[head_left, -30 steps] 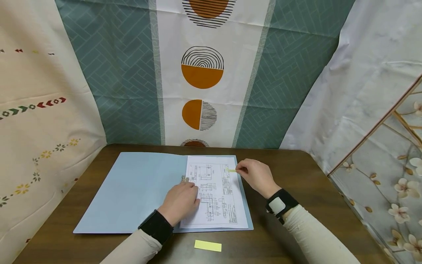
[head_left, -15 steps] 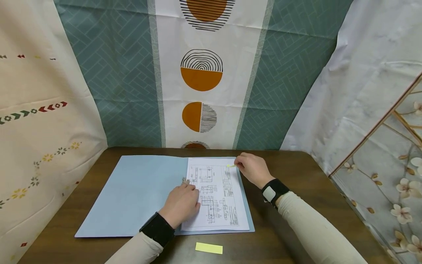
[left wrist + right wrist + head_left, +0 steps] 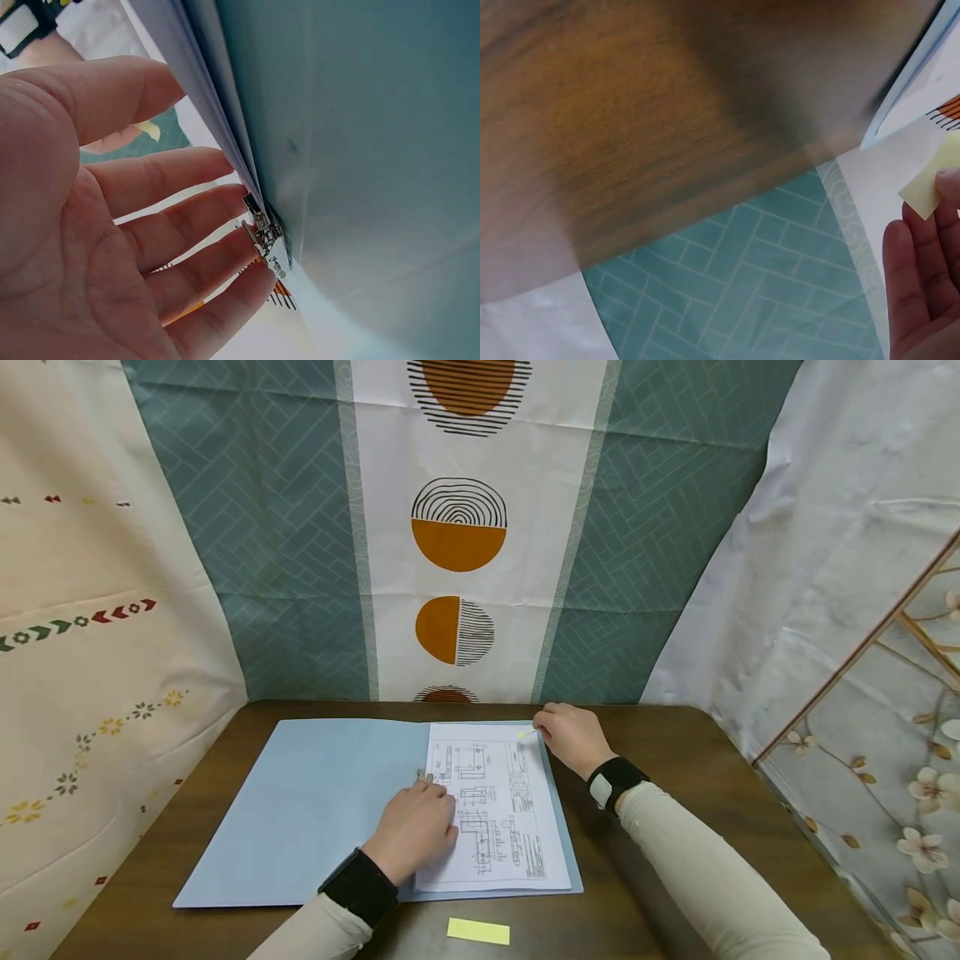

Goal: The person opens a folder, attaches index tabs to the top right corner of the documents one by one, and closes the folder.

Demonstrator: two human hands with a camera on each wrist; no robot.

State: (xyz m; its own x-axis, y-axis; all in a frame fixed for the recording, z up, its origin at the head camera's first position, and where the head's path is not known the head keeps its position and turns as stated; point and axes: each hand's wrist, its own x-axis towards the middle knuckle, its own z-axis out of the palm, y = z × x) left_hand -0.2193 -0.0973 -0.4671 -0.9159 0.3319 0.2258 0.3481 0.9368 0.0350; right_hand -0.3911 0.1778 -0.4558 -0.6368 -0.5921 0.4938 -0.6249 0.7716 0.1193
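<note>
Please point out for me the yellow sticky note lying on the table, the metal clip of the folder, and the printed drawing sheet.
yellow sticky note (image 3: pixel 478 931), head view, middle of the strip.
metal clip (image 3: pixel 262 229), left wrist view, its shiny middle.
drawing sheet (image 3: pixel 517 852), head view, lower right part.

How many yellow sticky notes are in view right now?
2. One sticky note pinched in the right hand at the page's top right corner; one spare note on the table before the folder.
</note>
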